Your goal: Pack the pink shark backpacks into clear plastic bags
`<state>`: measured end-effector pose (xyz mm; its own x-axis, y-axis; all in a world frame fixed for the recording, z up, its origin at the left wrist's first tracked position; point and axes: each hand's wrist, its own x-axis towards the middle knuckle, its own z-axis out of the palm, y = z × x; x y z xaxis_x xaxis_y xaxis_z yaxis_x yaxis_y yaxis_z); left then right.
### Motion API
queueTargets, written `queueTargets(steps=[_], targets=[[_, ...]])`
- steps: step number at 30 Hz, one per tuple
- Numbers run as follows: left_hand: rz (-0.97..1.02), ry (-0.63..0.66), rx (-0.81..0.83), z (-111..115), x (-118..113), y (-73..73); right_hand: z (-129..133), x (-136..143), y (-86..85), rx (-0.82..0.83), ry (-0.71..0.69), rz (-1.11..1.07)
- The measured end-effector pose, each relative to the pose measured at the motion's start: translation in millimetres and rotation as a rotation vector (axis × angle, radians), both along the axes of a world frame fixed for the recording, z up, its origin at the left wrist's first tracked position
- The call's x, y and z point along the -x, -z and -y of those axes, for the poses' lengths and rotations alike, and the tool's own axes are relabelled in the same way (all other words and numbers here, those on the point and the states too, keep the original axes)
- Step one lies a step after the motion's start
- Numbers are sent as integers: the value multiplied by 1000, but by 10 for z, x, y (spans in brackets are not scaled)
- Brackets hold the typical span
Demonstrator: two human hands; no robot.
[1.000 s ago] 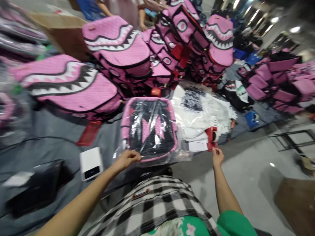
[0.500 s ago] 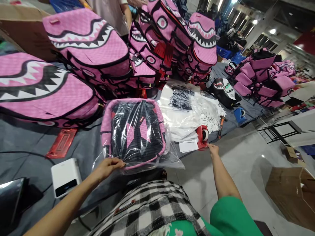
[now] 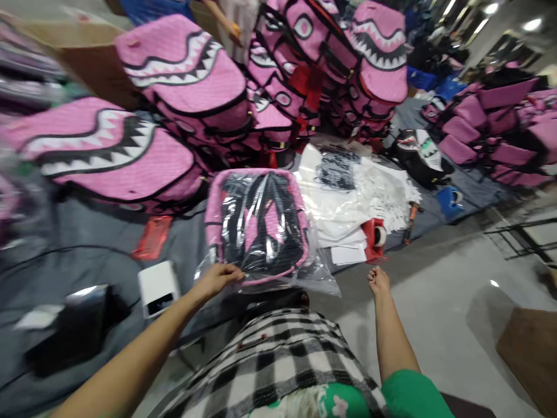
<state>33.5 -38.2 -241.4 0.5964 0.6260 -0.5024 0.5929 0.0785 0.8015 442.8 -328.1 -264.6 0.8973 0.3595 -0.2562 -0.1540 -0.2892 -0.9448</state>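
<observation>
In front of me a pink and black backpack point(image 3: 261, 232) lies in a clear plastic bag point(image 3: 319, 283), straps facing up. At the bag's near left edge, my left hand point(image 3: 221, 277) has its fingers closed on the plastic. My right hand point(image 3: 378, 280) hovers past the table edge with its fingers pinched together; whatever is between them is too small to make out. Just beyond it stands a red tape dispenser point(image 3: 374, 241) with a white roll, next to some white cards point(image 3: 348, 253).
Pink backpacks point(image 3: 187, 75) with a shark-mouth print are piled behind. White plastic bags point(image 3: 339, 186), a hammer point(image 3: 411, 220), a blue tape dispenser point(image 3: 450, 203) and a black backpack point(image 3: 420, 152) lie to the right. A white device point(image 3: 159, 287) and red packet point(image 3: 153, 237) sit left.
My right hand has come away from the red tape dispenser toward me, fingers still pinched. My left hand stays at the bag's edge. The view has turned left.
</observation>
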Motion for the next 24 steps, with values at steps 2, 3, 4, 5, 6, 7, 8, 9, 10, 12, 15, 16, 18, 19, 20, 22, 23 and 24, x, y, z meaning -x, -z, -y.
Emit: queueTargets(steps=[2, 3, 4, 5, 6, 7, 8, 9, 10, 12, 15, 16, 18, 19, 20, 22, 23, 24], targets=[[5, -16, 4, 5, -5, 39, -170, 233, -109, -98, -109, -88], [6, -24, 6, 3, -5, 68, -232, 359, -192, -142, -156, -126], [6, -32, 5, 1, -4, 98, -274, 495, -288, -185, -208, -159], [6, -41, 1, 0, -3, 129, -300, 643, -392, -229, -277, -181], [7, -49, -5, 1, -2, 157, -318, 803, -497, -260, -382, -190], [8, -54, -10, 4, -1, 180, -339, 975, -593, -268, -526, -182], [11, -55, -13, 9, -1, 200, -373, 1156, -672, -249, -704, -148], [15, -52, -16, 14, -1, 214, -427, 1338, -726, -206, -902, -87], [19, -45, -17, 19, -2, 224, -501, 1515, -750, -147, -1099, 0], [27, -28, -22, 25, -6, 232, -698, 1809, -704, -25, -1396, 231], [35, -16, -37, 29, -17, 227, -998, 1989, -485, 70, -1523, 521], [37, -17, -43, 29, -22, 223, -1076, 1970, -410, 92, -1509, 575], [41, -23, -50, 27, -31, 216, -1197, 1846, -302, 124, -1491, 639], [44, -26, -51, 23, -35, 213, -1248, 1758, -273, 136, -1503, 673], [48, -29, -49, 19, -39, 210, -1297, 1668, -258, 148, -1523, 708], [60, -35, -43, 9, -46, 203, -1401, 1508, -257, 169, -1579, 773], [66, -38, -41, 4, -48, 199, -1456, 1447, -263, 181, -1606, 803], [70, -43, -40, 1, -51, 195, -1511, 1400, -271, 192, -1631, 831]])
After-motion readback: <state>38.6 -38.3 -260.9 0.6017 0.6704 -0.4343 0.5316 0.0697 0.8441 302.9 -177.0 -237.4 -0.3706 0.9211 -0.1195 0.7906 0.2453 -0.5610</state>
